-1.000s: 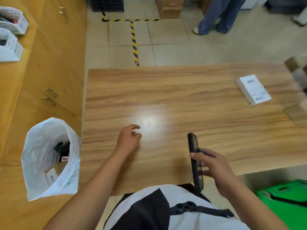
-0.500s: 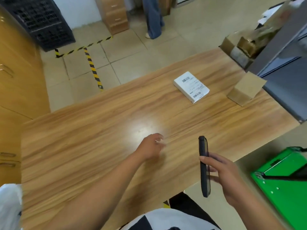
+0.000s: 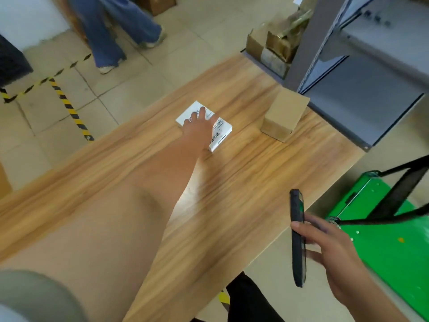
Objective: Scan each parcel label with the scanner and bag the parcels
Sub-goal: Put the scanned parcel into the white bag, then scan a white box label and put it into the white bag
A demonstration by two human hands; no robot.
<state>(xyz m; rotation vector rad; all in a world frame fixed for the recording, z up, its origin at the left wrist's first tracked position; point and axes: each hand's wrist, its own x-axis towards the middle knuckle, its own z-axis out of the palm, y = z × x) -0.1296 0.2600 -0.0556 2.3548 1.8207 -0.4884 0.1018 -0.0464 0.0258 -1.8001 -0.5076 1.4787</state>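
Fingers of the left hand (image 3: 197, 129) lie spread and flat on top of a white parcel (image 3: 220, 133), arm stretched far across the wooden surface (image 3: 243, 182). The fingers are wide, pressing down, not yet wrapped around the box. The parcel lies flat near the far edge of the surface, its printed label with barcodes facing up and partly covered by the hand. Just beside it to the right stands a plain brown cardboard box (image 3: 284, 115), apart from the parcel. Closer in, the right hand (image 3: 329, 249) grips a dark handheld scanner (image 3: 297, 238) edge-on, held off the near corner of the surface, over the floor. No bag is in view.

Risks, as a judgement: at full reach, a flat palm could push the parcel off the far edge. Fingers across the barcode would block a scan. The scanner, held in fingertips over bare floor, could slip.
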